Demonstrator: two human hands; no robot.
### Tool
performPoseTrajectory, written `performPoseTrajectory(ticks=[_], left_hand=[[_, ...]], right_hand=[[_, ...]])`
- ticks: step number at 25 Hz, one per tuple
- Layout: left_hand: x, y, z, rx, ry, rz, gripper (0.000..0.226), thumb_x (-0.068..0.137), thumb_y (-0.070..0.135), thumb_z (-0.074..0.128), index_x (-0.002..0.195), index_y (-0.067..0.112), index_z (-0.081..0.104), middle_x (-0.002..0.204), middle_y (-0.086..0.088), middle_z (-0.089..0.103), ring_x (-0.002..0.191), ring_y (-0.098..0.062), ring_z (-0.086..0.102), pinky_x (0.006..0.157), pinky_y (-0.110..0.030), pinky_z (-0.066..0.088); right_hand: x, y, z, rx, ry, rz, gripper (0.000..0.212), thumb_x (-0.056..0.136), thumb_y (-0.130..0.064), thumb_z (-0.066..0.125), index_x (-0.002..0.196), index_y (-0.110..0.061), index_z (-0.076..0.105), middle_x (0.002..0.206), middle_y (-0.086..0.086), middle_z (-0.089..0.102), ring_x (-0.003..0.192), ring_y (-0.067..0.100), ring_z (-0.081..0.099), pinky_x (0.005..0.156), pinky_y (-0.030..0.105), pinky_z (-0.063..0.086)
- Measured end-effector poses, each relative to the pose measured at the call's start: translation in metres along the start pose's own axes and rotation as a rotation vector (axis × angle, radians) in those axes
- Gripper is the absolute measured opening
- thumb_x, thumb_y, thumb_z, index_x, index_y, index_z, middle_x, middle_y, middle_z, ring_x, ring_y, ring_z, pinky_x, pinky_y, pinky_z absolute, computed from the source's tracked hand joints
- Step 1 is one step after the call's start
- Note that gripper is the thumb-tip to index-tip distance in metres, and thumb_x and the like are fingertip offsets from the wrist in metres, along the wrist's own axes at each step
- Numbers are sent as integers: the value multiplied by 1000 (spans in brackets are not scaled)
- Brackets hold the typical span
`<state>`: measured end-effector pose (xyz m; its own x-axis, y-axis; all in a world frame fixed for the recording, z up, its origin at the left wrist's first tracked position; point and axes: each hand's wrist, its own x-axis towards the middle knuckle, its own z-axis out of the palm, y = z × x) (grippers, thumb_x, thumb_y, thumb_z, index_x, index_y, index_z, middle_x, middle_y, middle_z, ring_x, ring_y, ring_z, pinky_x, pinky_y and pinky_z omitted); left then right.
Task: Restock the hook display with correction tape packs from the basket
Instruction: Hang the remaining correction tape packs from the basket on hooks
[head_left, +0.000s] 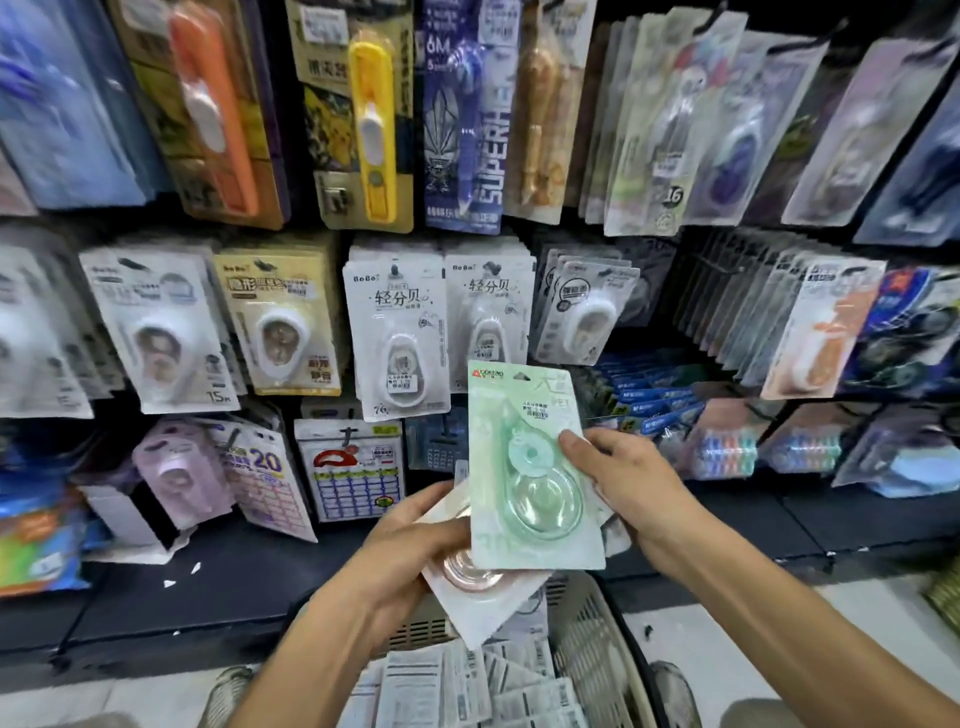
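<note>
Hook display (395, 332) fills the upper view, packs hanging in crowded rows edge to edge; a dark open gap shows right of centre, between the white packs and the fanned row further right. Basket (592, 639) sits low, below the hands, its rim near the dark shelf ledge, with flat packs (457, 686) inside. Right hand (623, 478) pinches the green correction tape pack (530, 467) at its right edge, upright before the display. Left hand (410, 540) grips a pink pack (472, 577), partly behind the green one.
</note>
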<state>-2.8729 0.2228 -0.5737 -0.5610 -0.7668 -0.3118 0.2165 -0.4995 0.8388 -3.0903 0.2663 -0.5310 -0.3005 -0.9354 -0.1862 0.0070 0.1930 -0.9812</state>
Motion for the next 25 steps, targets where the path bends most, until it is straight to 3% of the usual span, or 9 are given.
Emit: performPoseTrajectory(ticks=[2,6,9,12,15,18,20,23,25], left_hand=[[0,1,2,4,13,-13,63,55,4,91,114,10,72,107,-16,77,82,-24,77,67,-32,62],[5,3,8,-64,-42,-8,73,56,5,90,126,9,67,119,-18,73,101,-33,73,84,-39,59],[6,3,13,-76,-123,-9,69,49,6,91,115,7,73,113,-20,75,89,-30,76,70,-36,61],[11,5,16,-80,-57,44,68,51,1,87,117,10,72,113,-19,75,86,-31,76,67,-36,60],[18,17,22,-76,-47,97,62,51,2,88,110,17,75,111,-18,76,83,-31,76,62,-37,60],[23,28,30,-73,-83,155,64,42,1,94,102,17,79,108,-17,77,86,-32,77,62,-35,61],[24,35,35,-48,-118,175,59,42,0,93,96,18,80,108,-19,76,86,-33,77,64,-34,61],[22,43,37,1,-158,204,70,48,-6,91,111,21,76,112,-22,75,90,-35,76,67,-35,61],[19,51,38,48,-216,232,90,55,-10,86,129,37,65,118,-17,74,100,-38,74,72,-38,62]], right_hand=[[-5,-3,0,85,-22,5,26,100,-25,62,86,-14,80,94,13,79,77,23,77,62,32,61],[-6,-12,-8,17,59,-137,16,103,-24,56,99,-16,69,95,9,79,76,21,75,61,36,57],[-9,-18,-10,-15,7,-196,13,105,-26,53,99,-19,62,91,4,79,75,16,74,59,32,59],[-7,-25,-16,3,31,-156,15,105,-27,52,97,-18,60,80,2,76,60,14,70,43,29,51],[7,-38,-35,186,160,-140,16,105,-20,53,94,-12,62,85,4,77,64,15,70,54,30,56],[17,-45,-43,302,126,-96,17,104,-17,53,94,-10,64,86,7,77,69,19,72,66,38,61],[21,-43,-41,260,77,-102,17,105,-18,52,94,-12,64,87,7,77,69,19,72,64,36,60],[19,-45,-47,207,-40,-132,19,105,-18,51,93,-15,65,89,10,77,71,20,72,60,32,58],[16,-48,-55,180,-91,-130,16,105,-20,51,98,-14,64,95,13,77,76,23,73,62,33,60]])
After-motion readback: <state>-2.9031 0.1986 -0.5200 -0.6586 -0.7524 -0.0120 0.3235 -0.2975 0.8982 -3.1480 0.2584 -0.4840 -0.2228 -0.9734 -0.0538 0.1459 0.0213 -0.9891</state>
